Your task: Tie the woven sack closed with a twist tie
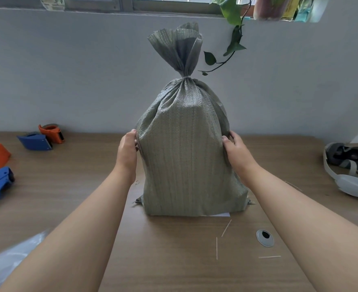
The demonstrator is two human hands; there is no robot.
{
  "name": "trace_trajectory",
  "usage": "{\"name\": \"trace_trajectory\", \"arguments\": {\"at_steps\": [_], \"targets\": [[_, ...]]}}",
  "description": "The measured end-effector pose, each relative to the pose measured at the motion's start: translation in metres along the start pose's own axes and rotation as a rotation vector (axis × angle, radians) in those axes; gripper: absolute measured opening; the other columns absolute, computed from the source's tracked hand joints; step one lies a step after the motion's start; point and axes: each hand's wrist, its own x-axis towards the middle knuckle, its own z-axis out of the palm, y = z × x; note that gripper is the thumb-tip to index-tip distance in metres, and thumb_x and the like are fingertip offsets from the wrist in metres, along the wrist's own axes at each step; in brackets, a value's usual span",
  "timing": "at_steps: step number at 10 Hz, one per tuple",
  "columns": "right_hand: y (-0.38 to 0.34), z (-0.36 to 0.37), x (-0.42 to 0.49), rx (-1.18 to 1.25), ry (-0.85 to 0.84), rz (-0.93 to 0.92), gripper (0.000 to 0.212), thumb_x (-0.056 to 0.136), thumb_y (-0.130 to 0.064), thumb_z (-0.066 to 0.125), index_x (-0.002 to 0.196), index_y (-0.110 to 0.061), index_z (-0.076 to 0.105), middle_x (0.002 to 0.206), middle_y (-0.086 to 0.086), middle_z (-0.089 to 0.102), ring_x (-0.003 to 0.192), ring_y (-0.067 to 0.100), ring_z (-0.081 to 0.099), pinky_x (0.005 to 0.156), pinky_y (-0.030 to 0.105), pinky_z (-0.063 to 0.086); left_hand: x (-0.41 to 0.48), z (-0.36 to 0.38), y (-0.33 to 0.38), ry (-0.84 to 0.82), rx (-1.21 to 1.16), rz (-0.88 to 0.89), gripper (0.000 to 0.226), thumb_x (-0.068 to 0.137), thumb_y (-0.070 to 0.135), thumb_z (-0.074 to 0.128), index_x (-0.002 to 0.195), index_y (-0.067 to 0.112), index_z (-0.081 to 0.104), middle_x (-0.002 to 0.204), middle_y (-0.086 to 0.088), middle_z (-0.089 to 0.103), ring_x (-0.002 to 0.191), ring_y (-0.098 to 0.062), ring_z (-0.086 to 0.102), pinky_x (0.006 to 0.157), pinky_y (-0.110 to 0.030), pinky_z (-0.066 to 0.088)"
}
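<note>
Both hands, left (127,150) and right (237,152), flat, arms outstretched.

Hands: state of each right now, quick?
Left hand: open, palm flat against the left side of the woven sack.
Right hand: open, pressed against the sack's right side, thumb in front.
Neither touches the tie.

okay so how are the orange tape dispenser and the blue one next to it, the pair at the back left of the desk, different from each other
The orange tape dispenser lies farther back, near the wall; the blue tape dispenser lies in front of it and to its left. The orange one shows a roll of brownish tape on top; on the blue one the roll is hard to make out. The blue one partly overlaps the orange one in this view. Both lie on the wooden desk, away from both hands.
</note>
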Motion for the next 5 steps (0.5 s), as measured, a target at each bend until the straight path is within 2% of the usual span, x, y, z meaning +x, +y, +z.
{"name": "trace_trajectory", "arguments": {"at_steps": [1, 2, 3, 4, 5], "targets": [[0.000, -0.003, -0.005, 0.006, -0.006, 0.014, 0.060, 0.092, -0.047, 0.050, 0.148, -0.026, 0.042, 0.144, -0.005, 0.053, 0.135, 0.018, 0.048, 0.116, 0.044, 0.035, -0.005, -0.004, -0.002, 0.012, 0.009, -0.005, 0.021, 0.103, 0.042, 0.042, 0.094, 0.033, 0.058, 0.118, -0.004, 0.061, 0.111, -0.021, 0.055, 0.075, -0.024, 0.036], [-0.001, -0.008, -0.014, 0.022, -0.012, 0.030, 0.055, 0.100, -0.040, 0.049, 0.151, -0.021, 0.038, 0.147, -0.003, 0.049, 0.138, 0.019, 0.044, 0.118, 0.043, 0.032, -0.021, -0.007, 0.001, 0.024, 0.028, -0.002, 0.019, 0.103, 0.042, 0.042, 0.103, 0.035, 0.060, 0.137, -0.007, 0.061, 0.129, -0.022, 0.054, 0.079, -0.024, 0.037], [-0.004, -0.012, -0.025, 0.014, -0.038, 0.047, 0.059, 0.100, -0.042, 0.049, 0.153, -0.020, 0.033, 0.157, 0.003, 0.041, 0.143, 0.019, 0.038, 0.120, 0.043, 0.028, -0.038, -0.010, 0.003, 0.044, 0.035, 0.002, 0.023, 0.104, 0.041, 0.043, 0.118, 0.029, 0.057, 0.142, -0.008, 0.056, 0.132, -0.023, 0.051, 0.083, -0.027, 0.037], [-0.012, -0.018, -0.040, -0.002, -0.046, 0.042, 0.059, 0.100, -0.042, 0.048, 0.153, -0.021, 0.034, 0.157, 0.004, 0.040, 0.144, 0.019, 0.037, 0.121, 0.043, 0.028, -0.061, -0.009, 0.012, 0.062, 0.039, 0.002, 0.021, 0.104, 0.040, 0.044, 0.117, 0.030, 0.056, 0.138, -0.006, 0.057, 0.130, -0.024, 0.052, 0.083, -0.028, 0.037], [-0.020, -0.025, -0.055, 0.037, -0.041, 0.024, 0.058, 0.101, -0.041, 0.049, 0.153, -0.020, 0.035, 0.155, 0.003, 0.043, 0.142, 0.018, 0.041, 0.120, 0.042, 0.030, -0.086, -0.002, 0.022, 0.046, 0.029, 0.045, 0.019, 0.106, 0.033, 0.042, 0.094, 0.033, 0.056, 0.108, 0.006, 0.061, 0.109, -0.017, 0.056, 0.077, -0.024, 0.039]]}}
